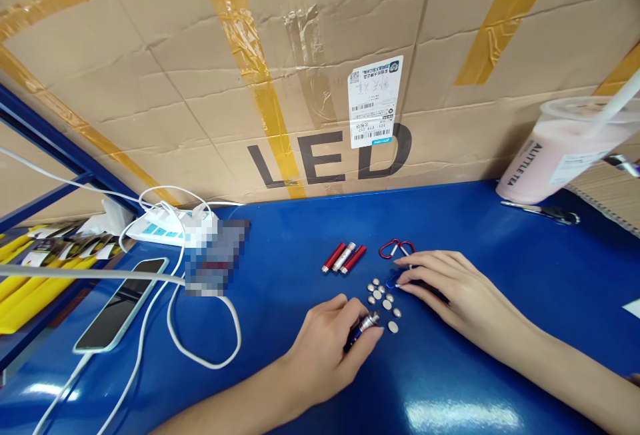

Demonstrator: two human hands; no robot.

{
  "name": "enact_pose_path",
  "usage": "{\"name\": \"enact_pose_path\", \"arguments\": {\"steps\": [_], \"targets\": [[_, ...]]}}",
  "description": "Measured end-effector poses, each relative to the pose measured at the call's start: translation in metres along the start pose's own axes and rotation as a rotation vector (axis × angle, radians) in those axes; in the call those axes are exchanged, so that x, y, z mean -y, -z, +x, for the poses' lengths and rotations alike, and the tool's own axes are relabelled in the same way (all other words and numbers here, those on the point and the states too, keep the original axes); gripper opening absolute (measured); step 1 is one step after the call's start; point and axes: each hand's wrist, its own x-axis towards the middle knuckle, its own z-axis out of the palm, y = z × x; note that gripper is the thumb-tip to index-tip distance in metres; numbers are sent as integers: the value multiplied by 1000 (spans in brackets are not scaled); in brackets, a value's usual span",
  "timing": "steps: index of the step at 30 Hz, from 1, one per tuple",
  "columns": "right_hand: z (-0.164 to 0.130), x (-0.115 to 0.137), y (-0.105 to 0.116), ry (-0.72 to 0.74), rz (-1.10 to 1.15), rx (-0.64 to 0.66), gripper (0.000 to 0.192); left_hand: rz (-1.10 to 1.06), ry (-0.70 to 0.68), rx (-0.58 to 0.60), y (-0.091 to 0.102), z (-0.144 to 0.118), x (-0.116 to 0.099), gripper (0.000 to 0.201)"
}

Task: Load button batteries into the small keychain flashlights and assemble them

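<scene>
My left hand (327,348) is closed around a small dark-blue penlight (356,336) whose silver end points up to the right. My right hand (447,285) has its fingertips at a blue carabiner (393,280), pinching it close to the table; the fingers partly cover it. Between the hands lie several button cells (387,304), loose in a cluster. Behind them rest two red metal tubes (354,259) with a silver tube (343,257) between them. Two red carabiners (389,248) sit just beyond my right fingertips.
A large cardboard box (200,88) walls off the back of the blue table (280,235). On the left are a phone (123,305), white cables (200,362) and a power strip (163,225). At right stand a drink cup (555,148) and keys (555,213).
</scene>
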Motion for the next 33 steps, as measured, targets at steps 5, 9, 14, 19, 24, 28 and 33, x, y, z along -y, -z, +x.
{"name": "enact_pose_path", "arguments": {"steps": [5,9,14,19,24,28,33], "targets": [[2,15,4,10,94,-32,17,-88,90,34,0,-1,0,20],[0,29,4,124,181,30,18,-196,170,61,0,-2,0,18],[-6,32,2,181,188,-14,15,-205,192,58,-1,-1,0,18],[-9,29,2,200,182,-92,12,-185,150,51,0,0,0,21],[-5,30,2,195,175,-64,17,-115,94,62,-2,2,1,25],[-3,34,2,213,142,-69,22,-74,7,40,-4,1,4,26],[-5,38,1,271,143,-42,26,-182,-64,90,-3,-2,5,26]]}}
